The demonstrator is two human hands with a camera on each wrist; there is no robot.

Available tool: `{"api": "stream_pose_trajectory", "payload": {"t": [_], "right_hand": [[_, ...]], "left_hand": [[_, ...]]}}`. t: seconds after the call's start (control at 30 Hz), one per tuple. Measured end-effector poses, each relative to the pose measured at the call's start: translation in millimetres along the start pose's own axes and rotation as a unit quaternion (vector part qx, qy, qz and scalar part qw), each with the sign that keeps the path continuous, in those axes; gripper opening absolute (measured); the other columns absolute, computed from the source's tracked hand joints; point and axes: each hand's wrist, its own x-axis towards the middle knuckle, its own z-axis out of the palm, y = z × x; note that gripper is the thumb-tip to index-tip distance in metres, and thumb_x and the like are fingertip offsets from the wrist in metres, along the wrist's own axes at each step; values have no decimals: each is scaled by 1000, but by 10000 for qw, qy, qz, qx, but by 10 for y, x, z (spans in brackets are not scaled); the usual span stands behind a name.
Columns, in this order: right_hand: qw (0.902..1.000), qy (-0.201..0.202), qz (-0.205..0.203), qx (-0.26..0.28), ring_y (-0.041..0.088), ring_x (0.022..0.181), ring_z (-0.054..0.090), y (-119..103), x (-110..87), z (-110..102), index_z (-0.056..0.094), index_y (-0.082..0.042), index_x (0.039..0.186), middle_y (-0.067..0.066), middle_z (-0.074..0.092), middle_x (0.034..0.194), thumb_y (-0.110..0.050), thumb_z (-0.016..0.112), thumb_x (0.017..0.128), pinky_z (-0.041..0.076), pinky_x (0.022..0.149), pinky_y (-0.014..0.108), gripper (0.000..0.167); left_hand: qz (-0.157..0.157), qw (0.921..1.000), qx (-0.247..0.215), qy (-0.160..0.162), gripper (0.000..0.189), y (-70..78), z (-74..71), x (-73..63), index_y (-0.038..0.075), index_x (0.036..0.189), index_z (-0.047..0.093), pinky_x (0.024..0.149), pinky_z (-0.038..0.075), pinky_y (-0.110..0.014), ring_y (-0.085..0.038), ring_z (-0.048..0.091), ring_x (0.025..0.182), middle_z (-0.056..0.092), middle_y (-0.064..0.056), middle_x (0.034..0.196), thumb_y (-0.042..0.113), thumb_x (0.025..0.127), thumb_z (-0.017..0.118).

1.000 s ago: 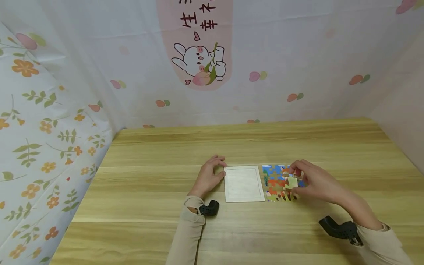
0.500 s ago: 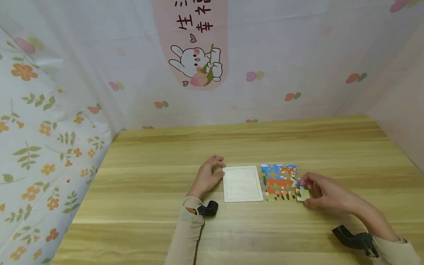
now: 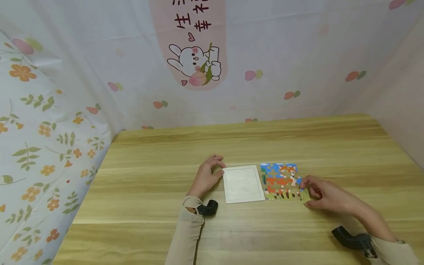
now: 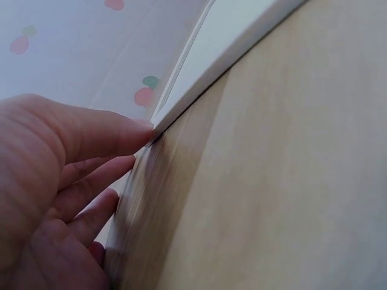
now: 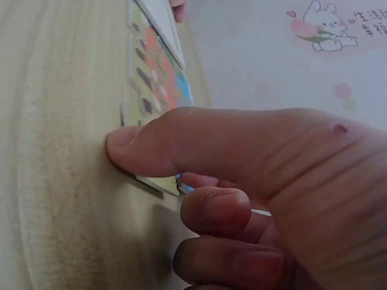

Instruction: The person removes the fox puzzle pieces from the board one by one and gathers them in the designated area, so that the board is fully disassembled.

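My left hand (image 3: 207, 177) rests at the upper left corner of a pale, bare puzzle tray (image 3: 243, 184). In the left wrist view its thumb (image 4: 115, 133) presses on the tray's edge, with the other fingers loosely bent beside it. To the tray's right lies a jigsaw puzzle (image 3: 279, 180) showing orange foxes, with small gaps among its pieces. My right hand (image 3: 326, 195) pinches a yellow-green puzzle piece (image 3: 303, 197) at the puzzle's lower right corner. The right wrist view shows this piece (image 5: 162, 182) low at the table under the thumb, partly hidden by it.
A wood-grain table (image 3: 159, 184) carries everything. A white curtain with a rabbit print (image 3: 195, 62) hangs behind its far edge, and a flowered cloth (image 3: 49, 154) hangs at the left. Each wrist wears a black camera mount (image 3: 208, 208).
My right hand has moved right and toward me with the puzzle piece, from over the puzzle to its lower right corner, and lowered it there. The left hand stays at the tray.
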Motion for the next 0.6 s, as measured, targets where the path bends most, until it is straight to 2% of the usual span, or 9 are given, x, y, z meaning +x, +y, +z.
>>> {"api": "stream_pose_trajectory", "payload": {"t": [0.13, 0.33, 0.6], "right_hand": [[10000, 12, -18, 20, -3, 56, 32, -21, 13, 26, 48, -5, 99, -11, 34, 62, -10, 76, 75, 33, 50, 24, 37], [9998, -51, 187, 5, -3, 53, 29, -49, 49, 25, 47, -3, 102, -12, 31, 61, -11, 75, 76, 33, 52, 22, 38], [9998, -138, 165, 37, -2, 53, 28, -28, 69, 27, 47, -3, 104, -9, 32, 61, -10, 75, 77, 30, 50, 22, 39]], "left_hand": [[-8, 10000, 11, 39, 12, 8, -14, -1, 4, 92, 66, 109, 22, -40, -26, 32, 133, 55, -11, 128, -2, 83, 63], [8, 9999, -20, 106, 12, 27, -43, -6, 3, 92, 66, 109, 22, -41, -28, 33, 132, 55, -13, 127, -4, 84, 61], [-189, 9997, -32, 182, 12, 15, -45, -13, 4, 93, 66, 109, 22, -38, -24, 33, 132, 56, -9, 127, -2, 85, 60]]}}
